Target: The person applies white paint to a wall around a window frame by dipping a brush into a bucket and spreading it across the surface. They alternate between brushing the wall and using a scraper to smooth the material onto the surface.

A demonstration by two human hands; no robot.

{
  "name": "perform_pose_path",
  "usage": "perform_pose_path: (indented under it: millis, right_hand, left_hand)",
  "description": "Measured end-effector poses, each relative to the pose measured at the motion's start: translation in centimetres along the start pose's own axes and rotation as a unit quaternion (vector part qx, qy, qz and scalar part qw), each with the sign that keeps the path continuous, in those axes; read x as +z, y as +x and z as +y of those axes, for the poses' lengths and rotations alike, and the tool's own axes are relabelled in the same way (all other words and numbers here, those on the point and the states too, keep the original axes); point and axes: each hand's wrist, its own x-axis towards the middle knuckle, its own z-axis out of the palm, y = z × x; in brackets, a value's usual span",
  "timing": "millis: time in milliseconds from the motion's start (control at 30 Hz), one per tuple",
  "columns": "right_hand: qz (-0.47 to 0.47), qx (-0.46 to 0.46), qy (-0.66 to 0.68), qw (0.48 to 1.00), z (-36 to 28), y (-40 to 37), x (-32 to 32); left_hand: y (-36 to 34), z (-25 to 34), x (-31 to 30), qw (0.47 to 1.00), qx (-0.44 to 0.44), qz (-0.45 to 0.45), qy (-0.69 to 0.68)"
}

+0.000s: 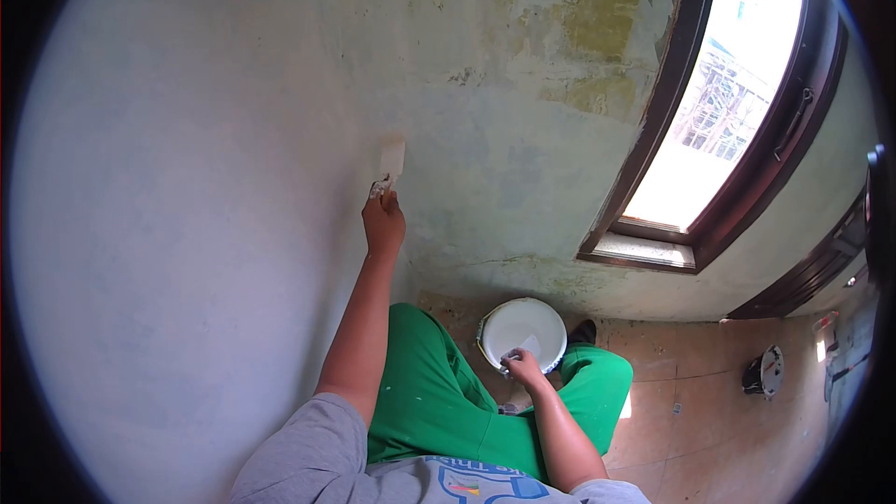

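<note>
My left hand (384,224) is raised at the wall (485,177), its fingers closed round the handle of a putty knife (392,159) whose pale blade lies at the plaster. Low in front of me, my right hand (523,367) grips a second scraper (529,344) over the near edge of a white bucket (525,319). The bucket stands on the floor between my knees, against the foot of the wall. Patchy greenish and white plaster covers the wall, with yellowish patches near the window.
A dark-framed window (644,168) is open to bright light at the upper right. A small dark bucket (763,372) with a whitish top stands on the tiled floor (672,448) at the right. A smooth pale wall (187,205) rises close on the left.
</note>
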Motion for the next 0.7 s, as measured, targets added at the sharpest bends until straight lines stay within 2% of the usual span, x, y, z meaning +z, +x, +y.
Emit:
perform_pose_path:
  millis: [100,167,233,300,333,400,433,500,533,567,600,633,667,700]
  right_hand:
    - [0.009,0.01,0.011,1.0,0.1,-0.2,-0.1]
    - [0.007,-0.005,-0.002,1.0,1.2,0.6,-0.1]
    - [0.02,-0.018,-0.012,1.0,2.7,1.6,0.0]
    - [0.033,-0.028,-0.02,0.999,3.4,2.7,0.1]
    - [0.043,-0.037,-0.027,0.998,3.7,3.1,0.1]
    - [0.054,-0.037,-0.033,0.997,4.0,2.5,0.2]
    - [0.063,-0.06,-0.008,0.996,3.4,2.0,0.1]
    - [0.084,-0.09,0.058,0.991,2.4,1.9,0.3]
    - [0.095,-0.093,0.097,0.986,2.4,2.1,0.5]
    - [0.072,-0.073,0.126,0.987,-0.4,0.8,-0.2]
    - [0.099,-0.11,0.092,0.985,0.1,2.6,0.1]
    - [0.098,-0.179,0.021,0.979,-2.2,1.8,-0.4]
    - [0.069,-0.153,0.026,0.985,-3.3,2.9,-0.3]
    - [0.017,-0.089,0.048,0.995,-5.5,3.1,-0.6]
  left_hand:
    - [-1.5,0.2,-0.1,0.999,-0.041,-0.017,0.004]
    - [-3.9,-0.1,0.5,0.995,0.026,0.032,-0.093]
    - [-7.3,1.2,0.0,0.992,-0.06,-0.055,-0.096]
    - [-11.1,0.0,2.0,0.992,0.038,-0.04,-0.115]
    - [-12.8,0.2,2.3,0.992,0.038,-0.044,-0.116]
    - [-16.0,0.9,2.6,0.968,-0.099,-0.156,-0.168]
    - [-17.2,0.0,3.3,0.967,-0.103,-0.162,-0.169]
    - [-18.9,-2.2,4.7,0.941,-0.158,-0.234,-0.189]
    - [-19.5,-3.1,5.2,0.936,-0.166,-0.247,-0.188]
    - [-20.4,-3.8,6.0,0.939,-0.135,-0.254,-0.19]
    - [-21.9,-4.6,6.9,0.939,-0.113,-0.261,-0.194]
    - [-23.2,-7.1,7.8,0.931,-0.134,-0.319,-0.114]
    - [-23.6,-6.0,7.6,0.924,-0.161,-0.33,-0.108]
    - [-25.2,-8.1,9.0,0.926,-0.155,-0.318,-0.131]
